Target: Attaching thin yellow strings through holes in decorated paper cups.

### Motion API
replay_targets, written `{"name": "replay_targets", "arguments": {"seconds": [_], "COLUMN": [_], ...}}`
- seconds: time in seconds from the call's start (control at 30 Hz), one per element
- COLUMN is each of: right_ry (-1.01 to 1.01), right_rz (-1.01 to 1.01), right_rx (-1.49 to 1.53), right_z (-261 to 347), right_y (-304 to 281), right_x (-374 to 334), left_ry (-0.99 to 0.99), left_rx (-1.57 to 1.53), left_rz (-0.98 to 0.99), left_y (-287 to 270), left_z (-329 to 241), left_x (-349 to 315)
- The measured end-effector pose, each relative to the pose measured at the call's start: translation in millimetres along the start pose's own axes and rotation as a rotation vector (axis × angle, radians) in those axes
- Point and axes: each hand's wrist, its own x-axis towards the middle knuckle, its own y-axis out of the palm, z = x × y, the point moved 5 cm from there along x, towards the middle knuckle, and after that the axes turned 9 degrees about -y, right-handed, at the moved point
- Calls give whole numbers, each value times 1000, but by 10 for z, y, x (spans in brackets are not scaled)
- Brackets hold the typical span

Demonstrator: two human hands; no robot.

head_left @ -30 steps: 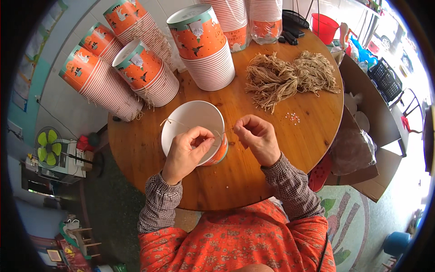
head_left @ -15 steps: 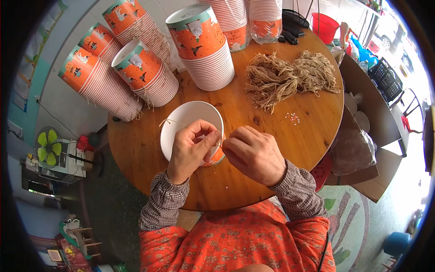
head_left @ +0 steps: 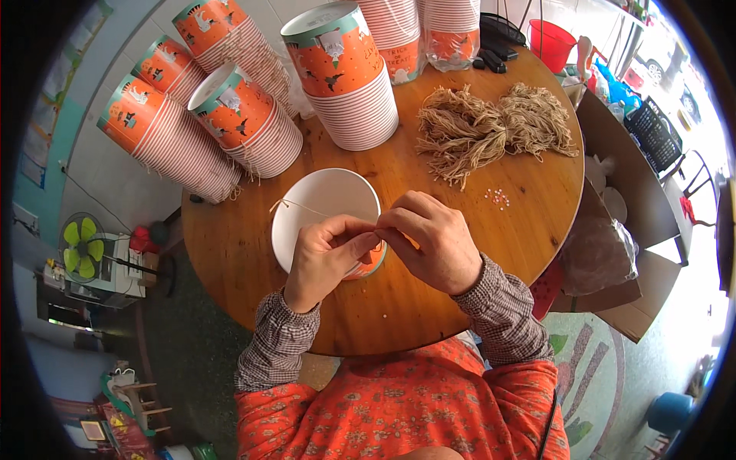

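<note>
A paper bucket [head_left: 295, 222], white inside and orange outside, lies tilted on the round table with its mouth toward me. A thin tan cord [head_left: 308, 209] is knotted at the left of its rim and runs across the mouth toward my fingers. My left hand [head_left: 326, 259] is in front of the bucket, thumb and forefinger pinched on the cord near the right rim. Fingertip to fingertip with it, my right hand [head_left: 431, 244] is also closed in a pinch at the same spot. The cord's end between the fingers is mostly hidden.
Stacks of orange-and-white paper buckets [head_left: 349, 107] stand along the table's back and left. A bundle of tan cords [head_left: 460, 134] lies at the back right, with small pale beads [head_left: 497, 199] before it. An open cardboard box [head_left: 613, 268] stands beyond the table's right edge.
Both hands have come together, fingertips now meeting at the right of the bucket's rim. My right hand has risen slightly; the left hand's fingers have flattened toward it.
</note>
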Motion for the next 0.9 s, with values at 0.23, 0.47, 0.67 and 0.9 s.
{"name": "replay_targets", "arguments": {"seconds": [0.23, 0.47, 0.67, 0.9], "right_ry": [151, 165, -8, -24], "right_rz": [14, 34, 66, -11], "right_rx": [115, 92, 35, 48], "right_z": [-88, -135, 30, 2], "right_y": [16, -1, -11, -53], "right_x": [-22, -87, -36, 37], "left_ry": [127, -19, -71, 45], "left_rx": [153, -11, -342, 9], "left_rz": [-50, -65, 33, 46], "left_y": [7, -116, -26, 63], "left_z": [-31, -60, -33, -103], "left_x": [5, 17, 41, -24]}}
